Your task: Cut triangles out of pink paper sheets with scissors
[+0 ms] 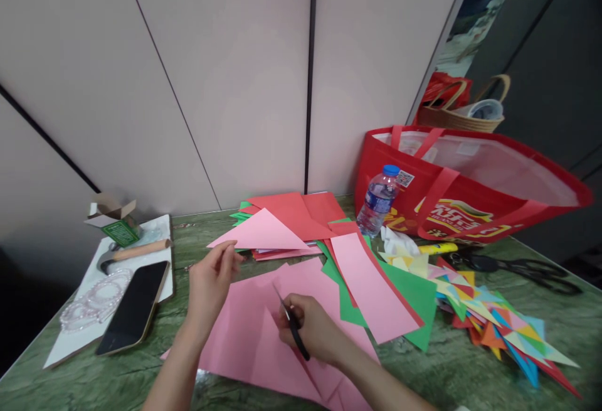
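Pink paper sheets (242, 323) lie at six o'clock; the right hand (313, 329) grasps a slim black-handled blade (294, 328). The left hand (212, 279) curls by a pink paper triangle (266, 232), grip unclear; green marbled tabletop (165, 326) opens at eight.

Seeing smooth, matt pink paper sheets (244, 336), now spotting a metal blade (280, 297) on the black-handled cutting tool (296, 337), catching gloss on the clear, blue-capped plastic bottle (375, 205) and green, marble-patterned tabletop (409, 376).

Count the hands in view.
2: the left hand, raised in front of the pink triangular paper; the right hand, gripping a black-handled cutting tool above the large pink sheet. Others could be hidden in the blurred upper right.
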The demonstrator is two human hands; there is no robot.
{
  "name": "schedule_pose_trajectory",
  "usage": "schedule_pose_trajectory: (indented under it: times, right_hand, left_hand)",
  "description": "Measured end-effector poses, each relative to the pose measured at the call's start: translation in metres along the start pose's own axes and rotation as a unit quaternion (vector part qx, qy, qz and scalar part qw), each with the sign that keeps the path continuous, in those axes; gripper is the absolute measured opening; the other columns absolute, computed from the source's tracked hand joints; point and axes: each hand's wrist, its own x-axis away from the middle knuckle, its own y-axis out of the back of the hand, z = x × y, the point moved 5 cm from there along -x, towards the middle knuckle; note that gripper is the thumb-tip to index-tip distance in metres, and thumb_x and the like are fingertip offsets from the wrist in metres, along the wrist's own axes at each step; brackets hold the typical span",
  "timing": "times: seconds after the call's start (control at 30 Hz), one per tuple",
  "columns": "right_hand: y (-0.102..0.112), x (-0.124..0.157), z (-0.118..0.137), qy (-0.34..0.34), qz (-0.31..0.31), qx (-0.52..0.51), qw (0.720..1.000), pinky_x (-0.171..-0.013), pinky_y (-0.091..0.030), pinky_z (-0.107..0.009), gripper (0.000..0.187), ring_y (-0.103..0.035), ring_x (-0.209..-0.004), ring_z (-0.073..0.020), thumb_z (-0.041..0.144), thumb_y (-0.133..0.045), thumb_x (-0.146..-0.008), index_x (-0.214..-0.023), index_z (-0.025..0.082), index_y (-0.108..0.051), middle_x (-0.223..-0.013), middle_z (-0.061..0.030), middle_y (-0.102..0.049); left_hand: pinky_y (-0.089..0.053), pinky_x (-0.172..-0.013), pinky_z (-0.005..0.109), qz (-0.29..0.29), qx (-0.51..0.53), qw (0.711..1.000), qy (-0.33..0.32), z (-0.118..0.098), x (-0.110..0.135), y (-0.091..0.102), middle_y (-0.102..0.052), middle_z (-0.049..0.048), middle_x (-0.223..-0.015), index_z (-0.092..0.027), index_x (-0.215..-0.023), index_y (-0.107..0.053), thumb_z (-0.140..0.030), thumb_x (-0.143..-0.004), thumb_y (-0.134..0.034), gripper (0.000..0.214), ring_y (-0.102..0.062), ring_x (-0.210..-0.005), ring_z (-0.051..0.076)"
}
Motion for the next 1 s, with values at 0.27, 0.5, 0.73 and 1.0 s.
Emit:
schedule_pose_trajectory:
  times: [0.27, 0.5, 0.73, 1.0]
  right_hand:
    - [0.037, -0.006, 0.029, -0.064, -0.008, -0.267, 0.961, -0.042, -0.026, -0.018, 0.028, -0.038, -0.044, -0.0057, 0.019, -0.071, -0.054, -0.072, 0.02, -0.049, -0.058, 0.0076, -0.052]
    - [0.07, 0.003, 0.056, -0.031, -0.064, -0.346, 0.935, -0.049, -0.036, -0.021, 0.035, -0.046, -0.051, -0.0097, 0.026, -0.075, -0.051, -0.076, 0.022, -0.051, -0.063, 0.0059, -0.052]
    - [0.059, 0.004, 0.055, -0.017, -0.046, -0.278, 0.959, -0.047, -0.034, -0.019, 0.034, -0.043, -0.048, -0.0078, 0.026, -0.077, -0.054, -0.075, 0.022, -0.05, -0.06, 0.0073, -0.05]
    - [0.069, 0.005, 0.059, 0.134, -0.185, 0.024, 0.973, -0.078, -0.048, -0.035, 0.025, -0.06, -0.081, -0.0214, 0.036, -0.069, -0.069, -0.083, 0.021, -0.056, -0.082, -0.0045, -0.063]
  left_hand:
    - [-0.026, -0.036, 0.024, 0.219, -0.084, 0.968, -0.092, -0.064, 0.086, -0.011, -0.051, -0.0016, -0.035, -0.025, -0.049, -0.058, -0.039, -0.079, -0.053, 0.033, -0.039, -0.03, 0.011]
    - [-0.04, -0.048, 0.024, 0.351, 0.081, 0.925, 0.123, -0.037, 0.081, -0.051, -0.071, 0.0071, -0.07, -0.02, -0.09, -0.069, -0.041, -0.063, -0.072, 0.034, -0.058, -0.055, 0.018]
    - [-0.051, -0.07, 0.032, 0.321, 0.354, 0.853, 0.209, -0.043, 0.068, -0.069, -0.067, 0.0121, -0.102, -0.018, -0.107, -0.062, -0.048, -0.068, -0.07, 0.05, -0.063, -0.088, 0.024]
    - [-0.053, -0.064, 0.032, 0.096, 0.244, 0.951, 0.166, 0.004, 0.048, -0.052, -0.066, 0.0045, -0.059, -0.017, -0.079, -0.068, -0.042, -0.073, -0.066, 0.026, -0.065, -0.076, 0.025]
